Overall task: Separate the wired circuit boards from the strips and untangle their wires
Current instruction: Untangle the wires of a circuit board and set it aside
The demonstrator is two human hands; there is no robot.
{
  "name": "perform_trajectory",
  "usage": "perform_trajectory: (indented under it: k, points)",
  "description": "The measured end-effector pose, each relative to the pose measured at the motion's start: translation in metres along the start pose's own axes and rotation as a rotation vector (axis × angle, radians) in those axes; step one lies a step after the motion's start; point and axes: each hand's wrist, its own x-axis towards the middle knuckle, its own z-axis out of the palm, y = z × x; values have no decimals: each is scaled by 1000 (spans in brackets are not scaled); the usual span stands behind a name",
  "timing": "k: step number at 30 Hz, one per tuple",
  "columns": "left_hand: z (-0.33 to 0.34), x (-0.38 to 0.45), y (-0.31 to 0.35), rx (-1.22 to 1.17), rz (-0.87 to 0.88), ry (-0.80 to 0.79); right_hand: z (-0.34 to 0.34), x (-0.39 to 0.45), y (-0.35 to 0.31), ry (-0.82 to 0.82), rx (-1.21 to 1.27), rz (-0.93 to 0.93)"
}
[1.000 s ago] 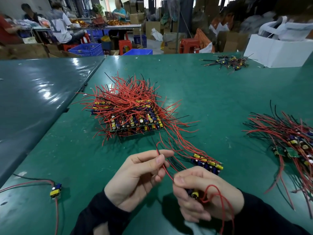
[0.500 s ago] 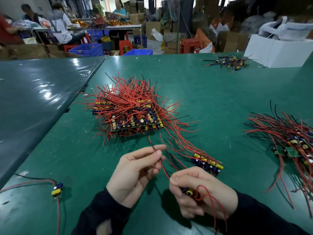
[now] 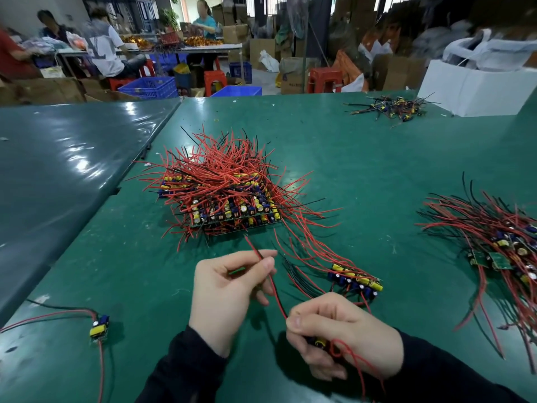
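My right hand (image 3: 345, 335) grips a small circuit board (image 3: 319, 342) with a yellow part, its red wires looping out below the hand. One red wire (image 3: 270, 282) runs up from that board, and my left hand (image 3: 229, 292) pinches it between thumb and fingers near its free end. A strip of boards (image 3: 356, 282) with red and black wires lies just beyond my right hand. A big stack of board strips (image 3: 229, 199) bristling with red wires sits in the middle of the green table (image 3: 363, 170).
A single separated board (image 3: 99, 330) with its wires lies at the near left. A pile of separated boards (image 3: 499, 239) spreads at the right. A smaller pile (image 3: 392, 107) and a white box (image 3: 476, 88) are at the far right. People work at tables behind.
My left hand has slid along the red wire toward its free end, drawing it straighter. My right hand with the board has shifted slightly left.
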Motion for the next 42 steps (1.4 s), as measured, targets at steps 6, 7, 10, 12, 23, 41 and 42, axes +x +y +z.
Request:
perform_trajectory:
  k: [6,7,10,12,23,41,42]
  points:
    - [-8,6,6,-317,-221,-32,-3,-2,-2,-73,115,14]
    - [-7,5,6,-280,-186,-22,-3,-2,-2,-80,117,12]
    - [-7,3,0,-64,-23,35,-3,-1,0,-94,101,-3]
    - [-3,1,-2,137,110,40,-3,-1,0,-109,94,-2]
    - [-8,7,4,-112,-55,-2,-7,-3,0,-214,117,7]
    - [-4,5,8,-222,-235,-45,-4,-1,-1,-32,83,-22]
    - [-4,4,9,-255,-294,-98,-4,0,0,2,78,-24]
